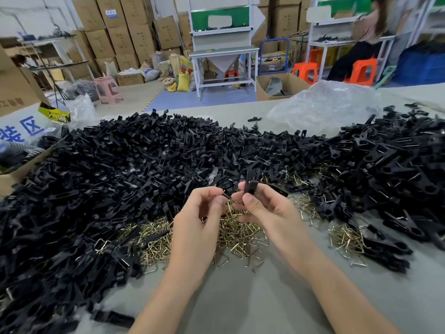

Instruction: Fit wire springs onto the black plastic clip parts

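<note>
Right hand (262, 208) pinches 1 upright black clip part (248, 184); left hand (199, 220), at its 9 o'clock, pinches 1 wire spring (225, 194).

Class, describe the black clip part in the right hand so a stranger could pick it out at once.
Start at the grey table heaped with black clip parts. Above the brass wire springs, find the right hand. Its clip part alone stands upright, pinched clear of the heap.

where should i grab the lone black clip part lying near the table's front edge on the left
Pinch the lone black clip part across its narrow width near mid-length, coming from above: it lies flat on the table with both long sides exposed.
</note>
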